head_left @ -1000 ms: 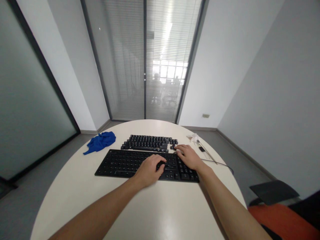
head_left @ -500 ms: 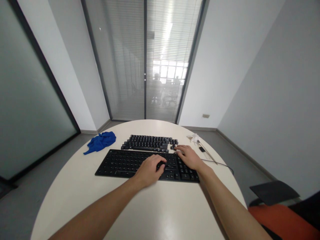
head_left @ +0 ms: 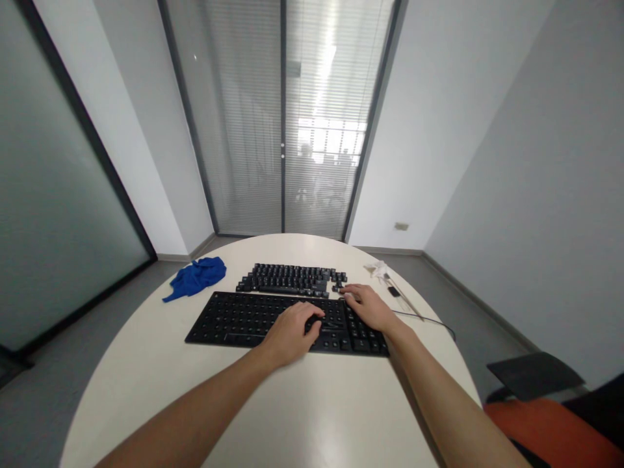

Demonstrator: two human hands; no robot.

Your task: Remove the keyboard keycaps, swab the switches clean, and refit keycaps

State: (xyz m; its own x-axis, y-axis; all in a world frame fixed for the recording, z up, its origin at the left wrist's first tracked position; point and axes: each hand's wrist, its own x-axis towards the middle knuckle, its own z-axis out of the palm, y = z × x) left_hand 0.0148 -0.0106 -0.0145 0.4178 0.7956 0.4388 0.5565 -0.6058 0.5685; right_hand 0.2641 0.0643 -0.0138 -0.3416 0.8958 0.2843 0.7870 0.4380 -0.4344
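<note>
A black keyboard point(head_left: 229, 318) lies across the table, with most of its main key area bare of keycaps. Keycaps are on its number pad point(head_left: 361, 341) at the right end. My left hand point(head_left: 292, 330) rests on the keyboard right of its middle, fingers bent and thumb apart, with nothing visible in it. Over the number pad reaches my right hand point(head_left: 368, 305), its fingers stretched forward to a few loose keycaps point(head_left: 336, 286) behind the keyboard. Its fingertips are at the nearest of these; the exact contact is too small to make out. Rows of loose black keycaps point(head_left: 287, 278) lie behind the keyboard.
On the round white table point(head_left: 312, 403), a crumpled blue cloth point(head_left: 197, 277) lies at the left. A white crumpled piece point(head_left: 377, 268), a thin stick point(head_left: 407, 299), a small black object point(head_left: 393, 292) and a cable point(head_left: 433, 320) are at the right. An orange chair point(head_left: 550, 429) stands beyond the right edge.
The fingertips of my right hand have shifted very slightly toward me by the loose keycaps. My left hand and the keyboard stay in place.
</note>
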